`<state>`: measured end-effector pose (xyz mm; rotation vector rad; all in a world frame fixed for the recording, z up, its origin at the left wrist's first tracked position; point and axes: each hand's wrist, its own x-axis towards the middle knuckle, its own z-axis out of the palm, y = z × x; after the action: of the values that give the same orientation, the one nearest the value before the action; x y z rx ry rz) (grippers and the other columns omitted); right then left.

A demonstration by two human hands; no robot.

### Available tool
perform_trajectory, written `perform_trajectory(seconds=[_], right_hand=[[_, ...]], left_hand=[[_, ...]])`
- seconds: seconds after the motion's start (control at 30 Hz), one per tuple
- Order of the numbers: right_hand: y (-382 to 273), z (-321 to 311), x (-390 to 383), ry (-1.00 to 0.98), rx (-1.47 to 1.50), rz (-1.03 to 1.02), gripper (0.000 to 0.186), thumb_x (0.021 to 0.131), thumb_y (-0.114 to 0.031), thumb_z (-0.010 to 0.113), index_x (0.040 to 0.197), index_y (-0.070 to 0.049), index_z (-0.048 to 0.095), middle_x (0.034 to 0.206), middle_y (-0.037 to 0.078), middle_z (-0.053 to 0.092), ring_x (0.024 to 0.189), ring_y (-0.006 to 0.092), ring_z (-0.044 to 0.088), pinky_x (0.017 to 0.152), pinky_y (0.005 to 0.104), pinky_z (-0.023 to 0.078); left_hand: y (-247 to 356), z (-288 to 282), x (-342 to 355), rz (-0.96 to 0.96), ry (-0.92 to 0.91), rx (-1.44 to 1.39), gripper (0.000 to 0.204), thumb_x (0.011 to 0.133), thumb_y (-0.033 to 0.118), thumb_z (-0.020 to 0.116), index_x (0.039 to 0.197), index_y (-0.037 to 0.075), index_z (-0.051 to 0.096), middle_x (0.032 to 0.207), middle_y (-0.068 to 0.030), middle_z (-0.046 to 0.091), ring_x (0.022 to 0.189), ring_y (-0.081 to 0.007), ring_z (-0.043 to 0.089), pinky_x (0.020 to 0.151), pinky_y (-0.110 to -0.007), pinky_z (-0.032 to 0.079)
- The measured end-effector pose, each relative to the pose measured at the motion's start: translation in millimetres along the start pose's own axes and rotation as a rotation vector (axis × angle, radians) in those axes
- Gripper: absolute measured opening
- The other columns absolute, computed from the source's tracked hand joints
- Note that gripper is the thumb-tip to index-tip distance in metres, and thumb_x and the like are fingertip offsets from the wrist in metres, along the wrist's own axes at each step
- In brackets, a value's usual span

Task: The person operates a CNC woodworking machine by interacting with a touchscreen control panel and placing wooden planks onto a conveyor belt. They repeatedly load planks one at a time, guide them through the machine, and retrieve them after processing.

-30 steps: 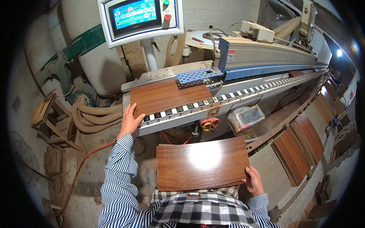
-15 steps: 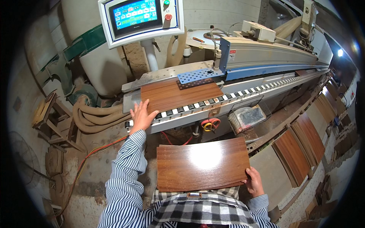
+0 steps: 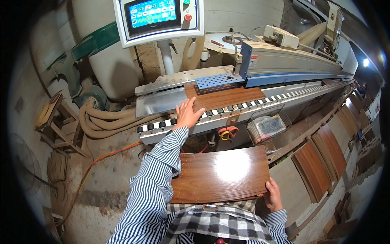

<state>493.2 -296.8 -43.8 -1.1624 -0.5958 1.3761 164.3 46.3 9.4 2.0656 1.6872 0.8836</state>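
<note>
So here's where I'm at: my left hand [image 3: 187, 115] is stretched out flat, fingers spread, palm pressing on the trailing edge of the wood-grain panel [image 3: 225, 99] that lies on the feed track [image 3: 243, 109] of the edge-banding machine [image 3: 292, 61]. No pinch there, just an open palm on the board. The far side of that panel sits under the blue perforated guard [image 3: 219, 81], so I judge it's partly inside the machine's infeed.

My right hand [image 3: 273, 196] is curled around the lower right corner of a second panel [image 3: 221, 175], same brown finish, held flat against my waist. Fingers wrap under the edge and the thumb sits on top, so it's a 1-hand hold on a fairly wide board.

What worries me from here:

- The left fingertips are right at the rollers and chain pads. If the hand rides along with the panel, the striped sleeve [image 3: 162, 162] or the fingers could get dragged toward the guard.
- Pushing from 1 corner only could skew the panel off the fence, and I'd guess that ruins the banded edge.
- The second panel hangs on just 1 corner grip plus my body. It looks like it could tip or slide off and chip a corner on the floor.
- An orange cable [image 3: 101, 156] and thick hoses [image 3: 105, 120] lie on the ground to my left, which is a trip risk if I step that way.

The touchscreen control box [image 3: 158, 16] sits above, well clear of both hands.
</note>
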Motion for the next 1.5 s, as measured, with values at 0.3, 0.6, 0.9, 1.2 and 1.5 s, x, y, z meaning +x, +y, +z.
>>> perform_trajectory(seconds=[0.3,0.6,0.9,1.2,1.5], right_hand=[[3.2,-17.7,4.9,-0.004,0.224,-0.217,0.049,0.096,-0.022,0.057,0.135,0.005,0.045,0.129,0.013,0.058,0.115,0.0224,0.059,0.100,0.0361,0.046],[-52.7,83.1,101.1,-0.138,0.175,-0.170,0.036,0.099,-0.024,0.054,0.129,-0.006,0.053,0.108,0.005,0.067,0.085,0.0176,0.067,0.071,0.0322,0.056],[-51.7,149.2,176.2,-0.302,0.356,0.108,0.047,0.098,-0.034,0.056,0.133,-0.004,0.049,0.125,0.015,0.060,0.109,0.0274,0.062,0.095,0.0387,0.050],[-48.1,62.1,76.0,-0.017,-0.504,-0.387,0.039,0.094,-0.009,0.057,0.130,0.004,0.052,0.125,0.014,0.061,0.110,0.0220,0.062,0.093,0.0335,0.049],[66.8,-9.4,-4.5,0.377,-0.849,-0.418,0.052,0.094,-0.023,0.060,0.137,0.003,0.045,0.132,0.021,0.052,0.120,0.0314,0.052,0.102,0.0405,0.040]], left_hand=[[-52.8,-76.7,-52.4,-0.082,0.185,-0.911,0.038,0.098,0.022,0.057,0.130,0.000,0.055,0.128,-0.0112,0.060,0.118,-0.0169,0.055,0.104,-0.030,0.040],[-31.1,-127.8,-176.8,0.220,0.053,-0.066,0.063,0.082,0.044,0.070,0.137,0.017,0.054,0.154,-0.0127,0.034,0.146,-0.0337,0.019,0.117,-0.049,0.018],[-80.8,-105.3,-141.0,0.123,0.202,0.203,0.051,0.088,0.039,0.066,0.132,0.015,0.059,0.144,-0.0138,0.047,0.139,-0.0345,0.034,0.115,-0.048,0.022],[-79.6,-100.4,-91.8,-0.051,0.222,0.286,0.051,0.087,0.045,0.064,0.127,0.013,0.062,0.142,-0.0130,0.049,0.138,-0.0315,0.036,0.116,-0.055,0.013],[-96.2,-83.7,-64.1,0.088,0.378,0.284,0.052,0.079,0.047,0.071,0.117,0.012,0.066,0.131,-0.0113,0.055,0.125,-0.0315,0.044,0.106,-0.044,0.033]])
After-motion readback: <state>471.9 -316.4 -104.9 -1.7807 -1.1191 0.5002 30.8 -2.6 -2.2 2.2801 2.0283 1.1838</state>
